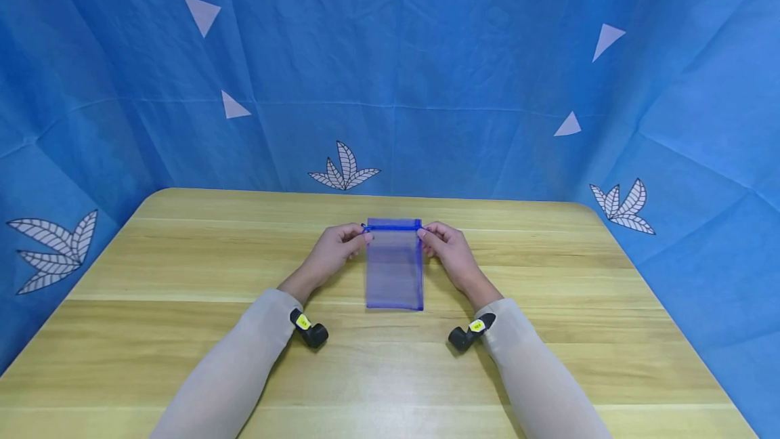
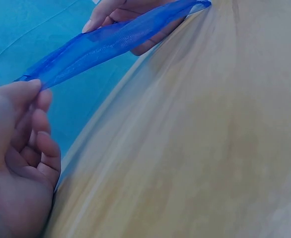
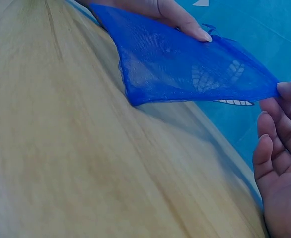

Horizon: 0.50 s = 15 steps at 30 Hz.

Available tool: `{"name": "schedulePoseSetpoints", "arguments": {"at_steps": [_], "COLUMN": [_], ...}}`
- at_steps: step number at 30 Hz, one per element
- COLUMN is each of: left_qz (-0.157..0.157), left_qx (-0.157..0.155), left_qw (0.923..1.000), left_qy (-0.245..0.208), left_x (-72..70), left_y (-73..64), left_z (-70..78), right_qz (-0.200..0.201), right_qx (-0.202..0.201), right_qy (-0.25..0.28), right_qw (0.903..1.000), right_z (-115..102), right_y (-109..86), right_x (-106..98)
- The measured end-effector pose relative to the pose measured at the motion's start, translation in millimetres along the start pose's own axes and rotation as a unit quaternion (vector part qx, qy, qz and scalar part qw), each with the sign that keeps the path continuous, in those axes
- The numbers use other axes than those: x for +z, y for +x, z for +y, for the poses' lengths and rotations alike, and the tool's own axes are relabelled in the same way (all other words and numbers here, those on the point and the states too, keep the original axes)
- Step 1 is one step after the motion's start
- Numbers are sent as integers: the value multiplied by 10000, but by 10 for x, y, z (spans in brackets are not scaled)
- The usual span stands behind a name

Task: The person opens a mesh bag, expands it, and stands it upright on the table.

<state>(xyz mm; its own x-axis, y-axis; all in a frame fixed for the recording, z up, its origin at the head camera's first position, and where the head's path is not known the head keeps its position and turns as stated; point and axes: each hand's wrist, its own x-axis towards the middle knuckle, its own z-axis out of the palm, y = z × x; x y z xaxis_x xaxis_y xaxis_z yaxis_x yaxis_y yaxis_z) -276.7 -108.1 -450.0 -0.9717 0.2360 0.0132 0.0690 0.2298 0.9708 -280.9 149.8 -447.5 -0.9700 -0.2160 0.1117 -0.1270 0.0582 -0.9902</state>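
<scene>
A sheer blue drawstring pouch (image 1: 394, 269) is stretched flat between both hands over the table, with a darker ribbon band near its top. My left hand (image 1: 338, 244) pinches its upper left edge between thumb and fingers. On the opposite side, my right hand (image 1: 449, 249) pinches the upper right edge at the ribbon. The left wrist view shows the pouch (image 2: 115, 42) as a narrow slanted strip, with the left thumb on its near end. In the right wrist view the mesh (image 3: 180, 69) is see-through, and its lower end hangs close above or on the table; I cannot tell which.
The wood-grain table (image 1: 183, 263) spreads around the hands. A blue cloth curtain (image 1: 463, 73) with white leaves and triangles stands behind it and along both sides. Small black cameras are strapped at the left cuff (image 1: 277, 303) and right cuff (image 1: 502, 314).
</scene>
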Motion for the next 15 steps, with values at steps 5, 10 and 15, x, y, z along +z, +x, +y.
{"name": "schedulePoseSetpoints", "arguments": {"at_steps": [5, 10, 15], "left_qz": [96, 243, 340], "left_qx": [31, 81, 90], "left_qw": [9997, 9990, 9985], "left_qy": [-219, -377, -430], "left_x": [4, 0, -3], "left_y": [9, 16, 17], "left_z": [0, 2, 10], "right_qz": [-97, -243, -280], "right_qx": [70, 77, 49], "right_qy": [8, 223, 178], "right_qw": [9999, 9994, 9994], "right_z": [-1, 0, 11], "right_y": [-2, -7, -6], "right_x": [1, 13, 10]}}
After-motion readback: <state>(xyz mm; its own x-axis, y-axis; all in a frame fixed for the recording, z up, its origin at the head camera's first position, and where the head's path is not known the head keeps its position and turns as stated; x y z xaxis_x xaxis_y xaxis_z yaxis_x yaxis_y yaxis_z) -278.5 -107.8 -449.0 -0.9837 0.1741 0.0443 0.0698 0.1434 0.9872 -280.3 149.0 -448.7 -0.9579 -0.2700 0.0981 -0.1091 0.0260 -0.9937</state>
